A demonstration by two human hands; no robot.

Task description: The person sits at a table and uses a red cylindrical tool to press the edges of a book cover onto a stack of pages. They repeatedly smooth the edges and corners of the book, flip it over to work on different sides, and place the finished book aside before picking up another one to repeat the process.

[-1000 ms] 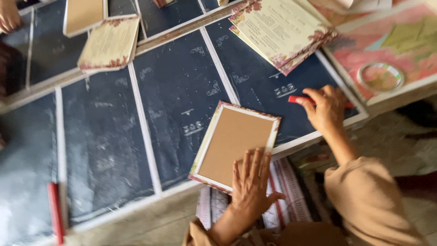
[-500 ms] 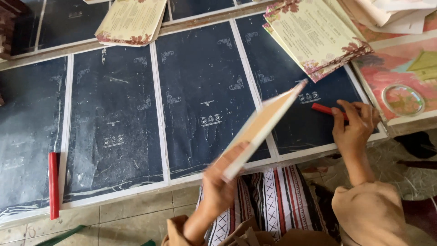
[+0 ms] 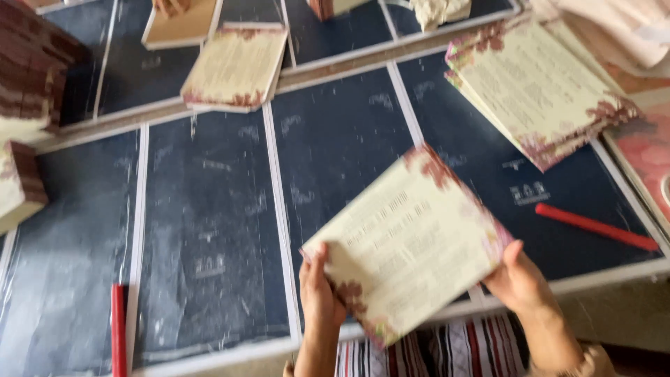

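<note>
A red stick (image 3: 597, 227) lies on the dark tabletop (image 3: 209, 209) to my right, and a stack of cards (image 3: 541, 91) behind it. Both my hands clamp one card (image 3: 408, 241) above the near edge: left hand (image 3: 321, 293) at its lower left corner, right hand (image 3: 520, 283) at its right corner. It is tilted, cream, with floral corners, printed face up.

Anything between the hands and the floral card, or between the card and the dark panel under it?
No. Left hand and right hand each grip an edge of the floral card; the dark panel below looks bare.
</note>
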